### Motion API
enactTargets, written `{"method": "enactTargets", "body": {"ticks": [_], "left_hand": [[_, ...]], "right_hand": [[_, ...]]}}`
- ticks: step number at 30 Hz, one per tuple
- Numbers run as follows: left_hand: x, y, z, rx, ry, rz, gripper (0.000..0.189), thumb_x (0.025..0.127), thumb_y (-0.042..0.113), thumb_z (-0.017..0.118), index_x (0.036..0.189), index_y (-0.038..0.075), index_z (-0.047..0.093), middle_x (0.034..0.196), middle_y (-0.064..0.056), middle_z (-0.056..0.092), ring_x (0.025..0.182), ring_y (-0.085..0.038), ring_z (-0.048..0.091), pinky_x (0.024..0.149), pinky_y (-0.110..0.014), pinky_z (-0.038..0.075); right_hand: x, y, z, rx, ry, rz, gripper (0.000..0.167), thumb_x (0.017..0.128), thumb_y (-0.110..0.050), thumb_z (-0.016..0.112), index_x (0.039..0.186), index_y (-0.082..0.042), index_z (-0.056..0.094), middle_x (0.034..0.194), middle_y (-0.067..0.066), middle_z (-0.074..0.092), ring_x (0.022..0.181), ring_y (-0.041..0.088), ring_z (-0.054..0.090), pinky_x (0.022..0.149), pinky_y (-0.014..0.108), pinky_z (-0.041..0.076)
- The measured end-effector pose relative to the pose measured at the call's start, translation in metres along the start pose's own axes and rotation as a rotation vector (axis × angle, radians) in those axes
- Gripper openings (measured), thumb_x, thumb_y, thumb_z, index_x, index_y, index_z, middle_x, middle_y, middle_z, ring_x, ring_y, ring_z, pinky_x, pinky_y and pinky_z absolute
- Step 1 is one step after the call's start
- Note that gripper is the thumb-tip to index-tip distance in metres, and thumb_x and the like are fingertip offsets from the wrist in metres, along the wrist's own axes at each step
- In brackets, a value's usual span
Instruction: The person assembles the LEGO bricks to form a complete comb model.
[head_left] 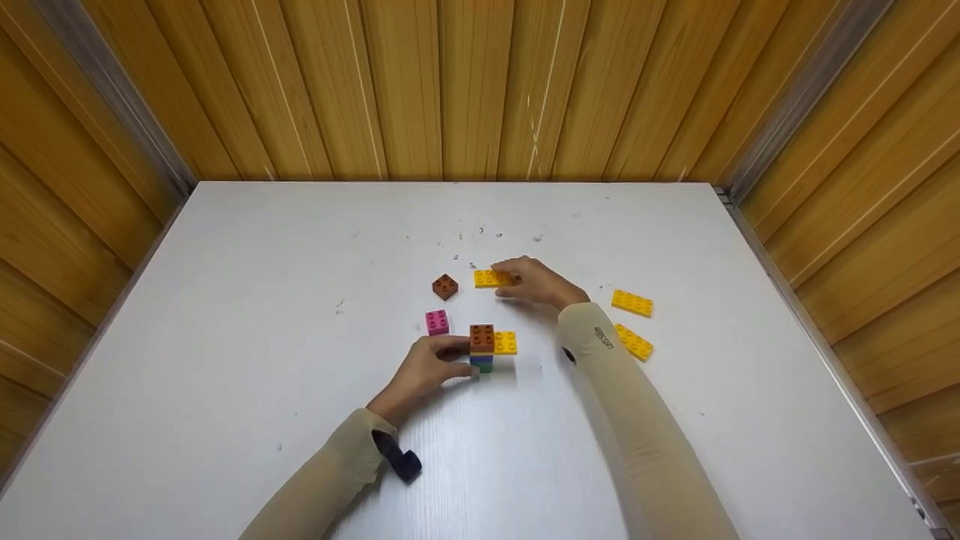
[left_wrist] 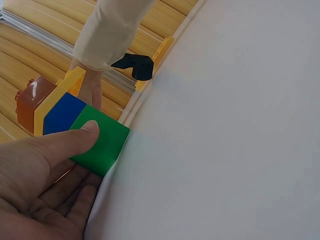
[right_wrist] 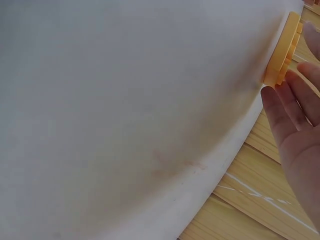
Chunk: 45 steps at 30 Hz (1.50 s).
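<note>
While the left hand (head_left: 421, 369) pinches the block stack (head_left: 481, 339), the right hand (head_left: 541, 282), fingers parted, adjoins a yellow block (head_left: 486, 278) beyond it on the table (head_left: 225, 315): presumably light, stiff, best gripped by opposite long edges.

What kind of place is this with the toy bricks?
Probably an indoor work booth, though I can't be sure: wood-look panels rise on three sides of a white table with toy bricks on it.

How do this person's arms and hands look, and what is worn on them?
The left sleeve and right sleeve are long and beige; the right one bears a small dark marking. A black fitting shows at each wrist. The left hand and right hand wear no gloves.
</note>
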<state>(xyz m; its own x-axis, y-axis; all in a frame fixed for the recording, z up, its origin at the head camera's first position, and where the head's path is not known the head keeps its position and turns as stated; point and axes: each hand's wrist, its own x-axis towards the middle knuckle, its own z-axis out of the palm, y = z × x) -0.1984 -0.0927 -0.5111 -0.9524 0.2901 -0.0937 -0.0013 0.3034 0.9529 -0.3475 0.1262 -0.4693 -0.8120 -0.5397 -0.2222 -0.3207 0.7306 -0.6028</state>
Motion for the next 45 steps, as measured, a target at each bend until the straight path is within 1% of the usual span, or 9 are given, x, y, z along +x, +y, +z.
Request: {"method": "enactTargets", "body": {"ticks": [4,11,16,21,25,29,33,39,45], "left_hand": [[0.000,0.001,0.000,0.017,0.002,0.002,0.048,0.076,0.014,0.081,0.121,0.007,0.066,0.120,-0.009,0.068,0.110,-0.021,0.064,0.099,-0.035,0.050],[-0.001,0.002,0.000,0.011,0.000,0.016,0.048,0.076,0.013,0.080,0.122,0.006,0.066,0.120,-0.011,0.068,0.110,-0.024,0.064,0.098,-0.037,0.050],[0.000,0.002,0.000,0.020,-0.003,0.000,0.047,0.077,0.013,0.080,0.121,0.008,0.066,0.121,-0.009,0.068,0.111,-0.023,0.064,0.100,-0.037,0.049],[0.000,0.002,0.000,0.017,-0.001,0.000,0.047,0.076,0.012,0.080,0.121,0.008,0.066,0.121,-0.009,0.068,0.111,-0.023,0.064,0.099,-0.036,0.050],[0.000,0.001,0.001,0.001,0.003,0.015,0.045,0.077,0.011,0.079,0.120,0.006,0.067,0.120,-0.011,0.068,0.109,-0.024,0.065,0.097,-0.035,0.051],[0.001,0.000,0.001,-0.003,0.005,0.014,0.045,0.078,0.008,0.078,0.121,0.004,0.066,0.121,-0.014,0.067,0.110,-0.026,0.065,0.097,-0.037,0.051],[0.001,0.001,0.001,0.006,0.002,-0.002,0.045,0.078,0.009,0.078,0.121,0.005,0.066,0.122,-0.012,0.067,0.110,-0.025,0.064,0.097,-0.037,0.051],[0.000,0.002,0.000,0.019,-0.003,-0.017,0.046,0.078,0.010,0.078,0.122,0.008,0.066,0.122,-0.009,0.067,0.111,-0.022,0.064,0.098,-0.035,0.051],[0.000,0.001,-0.001,0.031,-0.003,-0.015,0.046,0.078,0.013,0.079,0.122,0.008,0.066,0.123,-0.008,0.067,0.111,-0.022,0.064,0.099,-0.035,0.050]], "right_hand": [[-0.001,-0.002,0.001,-0.023,0.008,0.013,0.051,0.092,-0.025,0.065,0.140,-0.013,0.051,0.142,0.008,0.051,0.131,0.023,0.044,0.115,0.041,0.033],[-0.002,-0.004,0.004,-0.092,0.021,-0.062,0.045,0.088,-0.019,0.070,0.132,-0.015,0.059,0.124,0.006,0.062,0.115,0.022,0.053,0.106,0.037,0.042],[-0.005,-0.004,0.005,-0.096,0.017,-0.058,0.041,0.087,-0.021,0.071,0.127,-0.019,0.063,0.113,0.003,0.062,0.105,0.019,0.052,0.099,0.036,0.044],[-0.007,-0.004,0.004,-0.079,0.004,-0.036,0.039,0.086,-0.022,0.072,0.124,-0.017,0.066,0.113,0.003,0.061,0.105,0.019,0.051,0.101,0.036,0.043],[-0.007,-0.005,0.002,-0.099,-0.025,-0.042,0.040,0.086,-0.022,0.072,0.125,-0.014,0.065,0.113,0.007,0.059,0.101,0.021,0.049,0.096,0.037,0.044],[-0.009,-0.007,0.000,-0.114,-0.057,-0.012,0.041,0.087,-0.024,0.072,0.126,-0.016,0.064,0.112,0.006,0.057,0.100,0.021,0.049,0.095,0.036,0.045],[-0.011,-0.007,0.000,-0.118,-0.076,0.003,0.041,0.087,-0.026,0.072,0.126,-0.017,0.063,0.113,0.005,0.057,0.103,0.021,0.051,0.097,0.037,0.045],[-0.014,-0.007,0.002,-0.143,-0.091,-0.018,0.042,0.086,-0.027,0.072,0.126,-0.017,0.063,0.114,0.004,0.057,0.104,0.021,0.050,0.099,0.038,0.044],[-0.018,-0.007,0.003,-0.133,-0.091,-0.050,0.041,0.085,-0.027,0.074,0.123,-0.016,0.066,0.109,0.003,0.057,0.101,0.020,0.049,0.096,0.035,0.043]]}}
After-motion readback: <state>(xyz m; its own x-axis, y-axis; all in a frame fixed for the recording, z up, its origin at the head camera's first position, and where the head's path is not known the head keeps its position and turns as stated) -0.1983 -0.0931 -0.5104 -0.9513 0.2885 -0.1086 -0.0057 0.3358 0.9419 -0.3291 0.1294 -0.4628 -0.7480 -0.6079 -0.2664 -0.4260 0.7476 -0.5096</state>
